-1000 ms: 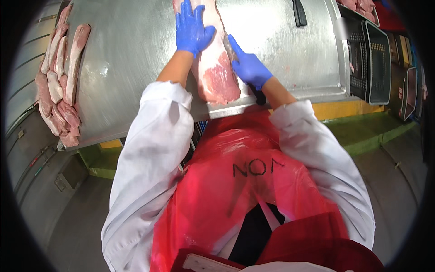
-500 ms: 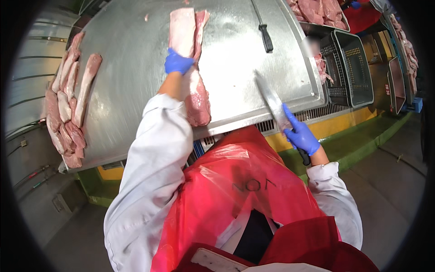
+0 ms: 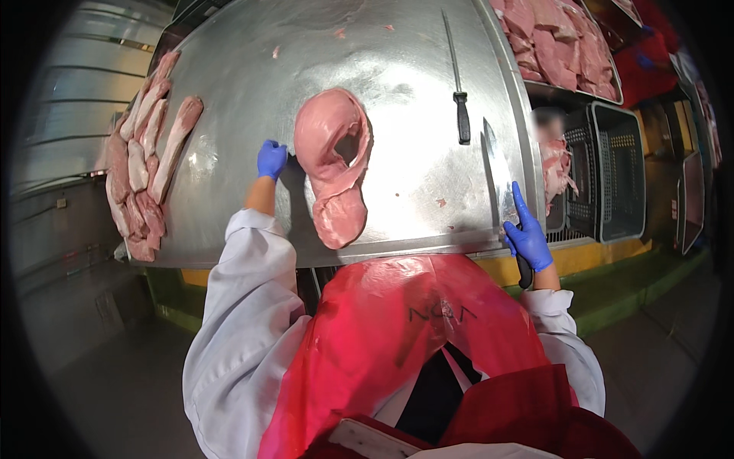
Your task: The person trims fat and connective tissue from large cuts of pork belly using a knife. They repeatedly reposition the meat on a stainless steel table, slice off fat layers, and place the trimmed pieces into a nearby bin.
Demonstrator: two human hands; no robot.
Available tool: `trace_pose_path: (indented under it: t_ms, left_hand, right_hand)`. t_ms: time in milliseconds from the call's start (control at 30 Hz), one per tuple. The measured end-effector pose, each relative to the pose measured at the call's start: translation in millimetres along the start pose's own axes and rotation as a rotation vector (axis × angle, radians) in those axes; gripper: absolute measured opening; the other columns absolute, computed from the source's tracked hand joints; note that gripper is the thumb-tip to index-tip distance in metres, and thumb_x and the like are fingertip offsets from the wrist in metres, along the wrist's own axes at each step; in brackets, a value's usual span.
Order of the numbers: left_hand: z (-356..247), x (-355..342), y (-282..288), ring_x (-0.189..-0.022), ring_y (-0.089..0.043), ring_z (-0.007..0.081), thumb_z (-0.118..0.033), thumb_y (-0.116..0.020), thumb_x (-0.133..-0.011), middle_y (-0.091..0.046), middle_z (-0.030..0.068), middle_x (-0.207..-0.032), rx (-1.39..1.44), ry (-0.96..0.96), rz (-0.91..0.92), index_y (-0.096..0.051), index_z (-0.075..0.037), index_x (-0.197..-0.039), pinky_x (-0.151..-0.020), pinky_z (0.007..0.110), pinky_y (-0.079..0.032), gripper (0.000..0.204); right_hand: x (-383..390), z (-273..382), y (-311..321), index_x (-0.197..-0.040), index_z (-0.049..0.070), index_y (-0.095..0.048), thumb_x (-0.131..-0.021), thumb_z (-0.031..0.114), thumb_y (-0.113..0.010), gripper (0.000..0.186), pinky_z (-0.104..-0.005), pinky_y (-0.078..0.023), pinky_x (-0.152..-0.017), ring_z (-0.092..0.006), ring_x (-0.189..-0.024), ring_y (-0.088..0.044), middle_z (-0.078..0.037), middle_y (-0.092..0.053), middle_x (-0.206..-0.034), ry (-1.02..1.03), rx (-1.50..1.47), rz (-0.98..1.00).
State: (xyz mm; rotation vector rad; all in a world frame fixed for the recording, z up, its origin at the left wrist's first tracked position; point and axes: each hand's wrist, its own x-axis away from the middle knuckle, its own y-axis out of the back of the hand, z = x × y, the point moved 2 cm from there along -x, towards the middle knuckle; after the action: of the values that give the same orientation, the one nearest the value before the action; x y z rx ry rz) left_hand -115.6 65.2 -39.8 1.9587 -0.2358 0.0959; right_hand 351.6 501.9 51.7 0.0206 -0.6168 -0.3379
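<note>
A pork loin (image 3: 332,134) lies on the metal table in front of me, its far end curled over into a loop with a gap in the middle. My left hand (image 3: 272,159), gloved in blue, is just left of the loin and apart from it, its fingers curled in with nothing seen in them. In my right hand (image 3: 529,241), also gloved, is a long knife (image 3: 499,172), the index finger stretched along it. The blade points away from me over the table's right part. Beyond it lies a sharpening steel (image 3: 462,115) with a black handle.
Several long meat strips (image 3: 141,168) are piled along the table's (image 3: 229,84) left side. Past its right edge are a tray of meat pieces (image 3: 558,46), meat trimmings (image 3: 556,164) and a grey crate (image 3: 618,172). Small scraps dot the tabletop.
The pork loin has gone from lying stretched out to being looped over, pink side up. My left hand has let go of it and moved left. The knife has swung more upright, further right.
</note>
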Motion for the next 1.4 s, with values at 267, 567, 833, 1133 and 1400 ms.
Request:
trace_pose_path:
  t_ms: [267,567,833,1133,1400]
  left_hand:
    - [-138.3,109.7,-90.7,-0.09,-0.062,0.0443,-0.022,-0.066,-0.078,-0.046,0.0325,-0.13,-0.264,-0.59,-0.282,-0.046,0.009,-0.132,-0.089,0.047,-0.051,0.065]
    - [-106.7,83.2,62.4,-0.057,-0.049,0.0065,-0.02,-0.063,-0.092,-0.059,-0.0021,-0.079,1.017,0.167,0.365,-0.068,-0.008,-0.102,-0.052,0.023,-0.041,0.016]
    - [181.2,136.0,139.0,-0.065,-0.052,0.0136,-0.031,-0.06,-0.098,-0.053,-0.0032,-0.074,0.663,0.305,0.21,-0.055,-0.011,-0.083,-0.056,0.032,-0.042,0.025]
    - [2.4,146.7,-19.5,-0.128,-0.048,0.0465,-0.038,-0.089,-0.066,-0.042,0.031,-0.142,0.078,-0.29,0.248,-0.031,0.004,-0.144,-0.106,0.047,-0.045,0.107]
    - [70.1,137.5,13.9,-0.104,-0.065,0.0443,-0.043,-0.054,-0.094,-0.068,0.0282,-0.106,0.022,-0.378,0.584,-0.065,0.001,-0.111,-0.091,0.049,-0.051,0.048]
  right_hand:
    - [-51.5,37.9,-6.5,-0.16,0.035,-0.019,-0.093,0.002,-0.053,0.083,-0.0268,-0.048,-0.053,-0.009,-0.055,-0.053,-0.004,-0.061,-0.07,0.041,0.131,-0.006]
    - [-65.0,40.5,-41.7,-0.161,0.032,-0.018,-0.093,0.002,-0.056,0.083,-0.0262,-0.045,-0.051,-0.0072,-0.055,-0.05,-0.001,-0.059,-0.071,0.025,0.196,0.026]
    - [-60.1,33.5,-84.2,-0.161,0.033,-0.018,-0.094,0.011,-0.058,0.08,-0.0296,-0.051,-0.052,-0.0111,-0.052,-0.055,-0.007,-0.064,-0.07,0.116,0.204,0.036]
    - [-89.0,71.3,-166.6,-0.161,0.028,-0.012,-0.094,0.018,-0.057,0.081,-0.0435,-0.053,-0.078,-0.0368,-0.074,-0.067,-0.023,-0.068,-0.085,0.267,0.442,0.178]
    - [-130.5,66.8,-256.9,-0.161,0.025,-0.017,-0.093,0.019,-0.056,0.079,-0.0417,-0.055,-0.082,-0.0318,-0.083,-0.071,-0.021,-0.07,-0.097,0.347,0.445,0.201]
